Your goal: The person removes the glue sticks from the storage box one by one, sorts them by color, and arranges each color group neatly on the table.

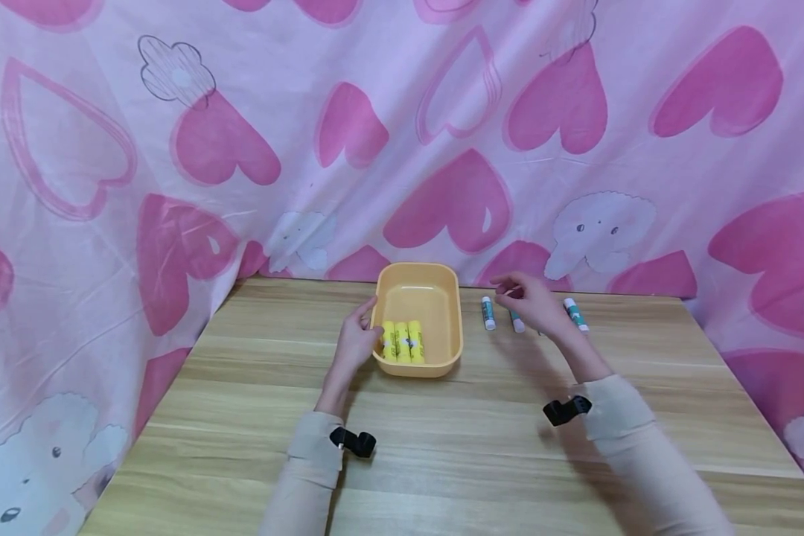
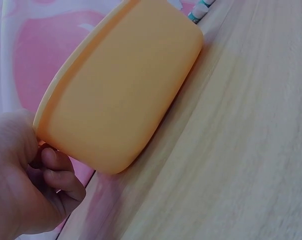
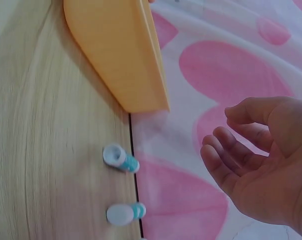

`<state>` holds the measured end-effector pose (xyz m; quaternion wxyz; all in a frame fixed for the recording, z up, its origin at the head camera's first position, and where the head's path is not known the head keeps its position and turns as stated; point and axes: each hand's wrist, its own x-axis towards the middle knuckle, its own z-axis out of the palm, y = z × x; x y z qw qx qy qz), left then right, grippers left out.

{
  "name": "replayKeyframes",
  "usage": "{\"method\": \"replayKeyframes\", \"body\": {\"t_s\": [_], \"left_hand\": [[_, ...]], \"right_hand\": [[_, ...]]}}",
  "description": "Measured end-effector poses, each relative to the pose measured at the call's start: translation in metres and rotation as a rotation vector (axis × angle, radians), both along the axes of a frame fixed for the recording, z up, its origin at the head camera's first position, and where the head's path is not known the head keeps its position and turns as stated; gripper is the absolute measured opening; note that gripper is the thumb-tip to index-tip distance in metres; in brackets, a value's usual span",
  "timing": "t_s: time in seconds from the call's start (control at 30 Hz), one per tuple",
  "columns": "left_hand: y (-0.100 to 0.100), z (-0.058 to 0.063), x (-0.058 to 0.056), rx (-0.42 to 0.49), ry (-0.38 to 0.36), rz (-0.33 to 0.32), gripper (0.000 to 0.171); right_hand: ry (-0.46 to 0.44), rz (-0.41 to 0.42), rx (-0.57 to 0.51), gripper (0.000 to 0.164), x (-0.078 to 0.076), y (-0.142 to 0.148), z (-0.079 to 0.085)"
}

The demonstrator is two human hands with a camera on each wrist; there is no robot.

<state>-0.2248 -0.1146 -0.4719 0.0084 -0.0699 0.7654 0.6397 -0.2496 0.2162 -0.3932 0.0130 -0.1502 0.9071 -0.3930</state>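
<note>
My left hand (image 1: 356, 346) grips the left rim of an orange-yellow plastic container (image 1: 442, 313), thumb over the edge and fingers outside. Three yellow glue sticks (image 1: 403, 344) lie side by side in its near left part. Above the table, right of the container, my right hand (image 1: 532, 301) hangs with loosely bent fingers and holds nothing. Below and beside it lie white-and-teal glue sticks: one at left (image 1: 487, 313), one partly covered by the hand (image 1: 517, 323), one at right (image 1: 575, 315). In the right wrist view, two of these glue sticks (image 3: 122, 158) lie near the table's back edge.
The wood-grain table (image 1: 442, 454) ends at the back against a pink cloth (image 1: 295, 149) with hearts and bear faces. Each sleeve carries a black wrist camera, one left (image 1: 353, 442) and one right (image 1: 566, 409).
</note>
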Motion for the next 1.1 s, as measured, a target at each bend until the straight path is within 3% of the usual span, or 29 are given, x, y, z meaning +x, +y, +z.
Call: {"method": "replayKeyframes", "body": {"t_s": [0.43,0.67,1.1], "left_hand": [[-0.003,-0.003,0.001,0.004,0.030,0.000,0.070],[-0.002,-0.002,-0.001,-0.005,0.029,-0.012,0.071],[0.000,-0.001,0.001,0.010,0.045,-0.021,0.071]], "right_hand": [[-0.015,0.083,-0.017,0.039,0.002,-0.048,0.003],[-0.073,0.106,-0.007,0.039,0.005,-0.076,0.002],[-0.092,0.208,0.118,0.042,0.007,-0.116,-0.017]]}}
